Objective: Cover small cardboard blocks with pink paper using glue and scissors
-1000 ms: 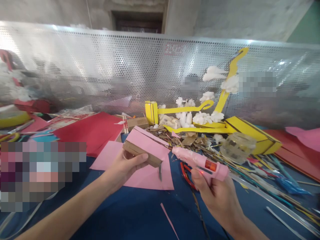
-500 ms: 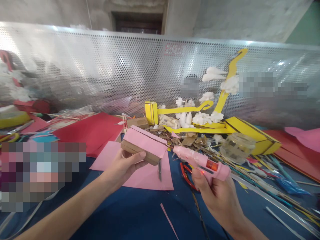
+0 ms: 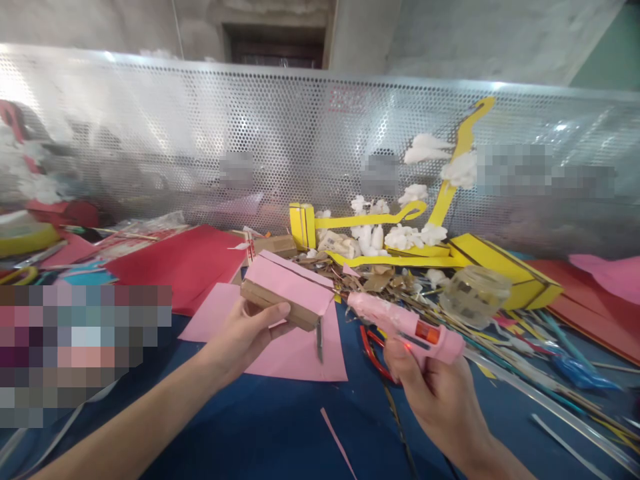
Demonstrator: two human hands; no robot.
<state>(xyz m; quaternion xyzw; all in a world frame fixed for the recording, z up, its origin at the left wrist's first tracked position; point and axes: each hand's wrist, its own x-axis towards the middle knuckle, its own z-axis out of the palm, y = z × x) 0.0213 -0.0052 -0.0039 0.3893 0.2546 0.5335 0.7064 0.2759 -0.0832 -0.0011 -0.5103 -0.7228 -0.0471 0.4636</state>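
My left hand [image 3: 255, 337] grips a small cardboard box [image 3: 287, 287] from below, its thumb on the bare brown side. Pink paper covers the box's top, and a dark line runs along its far edge. My right hand [image 3: 437, 393] is wrapped round a pink hot glue gun [image 3: 395, 320] with a clear glue stick [image 3: 540, 393] trailing from its back. The gun's nozzle points at the box's right end; whether it touches cannot be made out. Under the box lies a pink paper sheet [image 3: 300, 360], with a scissor blade [image 3: 320, 343] showing over it and red scissor handles [image 3: 373, 350] nearby.
Red paper [image 3: 185, 267] lies at the left. Yellow paper boxes [image 3: 505, 270] with strips and white cotton-like tufts [image 3: 410, 235] stand at the back before a perforated metal panel [image 3: 300, 147]. A clear jar [image 3: 475, 297] sits among scraps and sticks on the right.
Almost nothing differs. The glue gun's rear has shifted very slightly right and down, and the box very slightly left, both still held.
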